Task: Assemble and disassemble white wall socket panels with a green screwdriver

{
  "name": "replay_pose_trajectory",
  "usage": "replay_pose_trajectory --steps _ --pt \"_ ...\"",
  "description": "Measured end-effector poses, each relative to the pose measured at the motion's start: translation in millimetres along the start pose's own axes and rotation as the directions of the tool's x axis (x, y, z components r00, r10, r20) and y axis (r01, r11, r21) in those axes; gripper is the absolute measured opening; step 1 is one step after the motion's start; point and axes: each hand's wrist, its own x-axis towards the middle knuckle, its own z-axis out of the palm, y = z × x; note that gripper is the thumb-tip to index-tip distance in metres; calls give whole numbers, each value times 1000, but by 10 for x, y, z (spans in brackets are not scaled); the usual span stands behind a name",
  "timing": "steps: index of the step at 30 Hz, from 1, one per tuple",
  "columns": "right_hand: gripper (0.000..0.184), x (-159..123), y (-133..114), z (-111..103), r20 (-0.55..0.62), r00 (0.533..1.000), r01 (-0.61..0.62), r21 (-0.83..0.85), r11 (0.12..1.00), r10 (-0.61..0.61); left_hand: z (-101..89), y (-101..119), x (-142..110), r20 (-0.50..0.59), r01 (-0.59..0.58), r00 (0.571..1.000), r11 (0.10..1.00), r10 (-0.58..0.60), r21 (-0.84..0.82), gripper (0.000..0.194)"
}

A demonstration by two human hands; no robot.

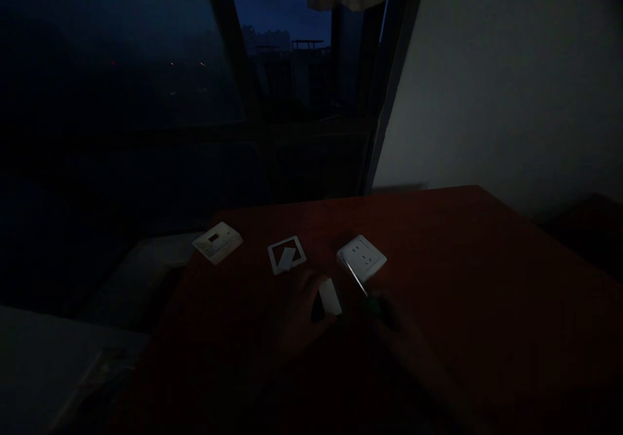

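The scene is very dark. My left hand [307, 311] is curled with thumb and fingers around a small white rectangular piece [330, 297], perhaps a switch part; its exact kind is unclear. My right hand [389, 321] grips the dark green handle of a screwdriver [357, 278]. The screwdriver's metal shaft points up and left, its tip at the left edge of a white wall socket [365, 256]; whether it touches is unclear. Beyond my left hand lies a white square frame [271, 260], with a small white strip [286, 259] resting across its opening.
A white box-like plate [217, 243] with a rectangular hole lies near the left edge of the reddish-brown table [462, 247]. Behind the table is a dark window [302, 130], and a pale wall [496, 84] rises at the right. Something pale stands low at the left.
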Motion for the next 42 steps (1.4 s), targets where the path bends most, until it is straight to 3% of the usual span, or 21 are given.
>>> replay_pose_trajectory --steps 7,13,20,25,29,42 --pt "34 230 -241 255 75 991 119 -128 985 -110 93 41 -44 21 50 999 993 -48 -105 59" --pt "25 348 -173 382 117 987 133 -192 972 -112 48 96 -68 29 54 998 989 -50 -140 58" --pt "22 304 -157 366 101 992 94 -180 979 -77 112 38 -157 9 91 996 983 -91 -158 54" --pt "22 248 -185 348 83 995 69 -168 983 -55 216 -21 -230 -77 201 975 974 -209 -102 54" --pt "24 247 -161 341 86 995 61 -161 985 -47 257 -17 -231 -63 278 956 953 -287 -117 49" --pt "27 271 -196 353 80 996 65 -242 968 -47 350 15 -164 -120 249 953 947 -277 -205 31"
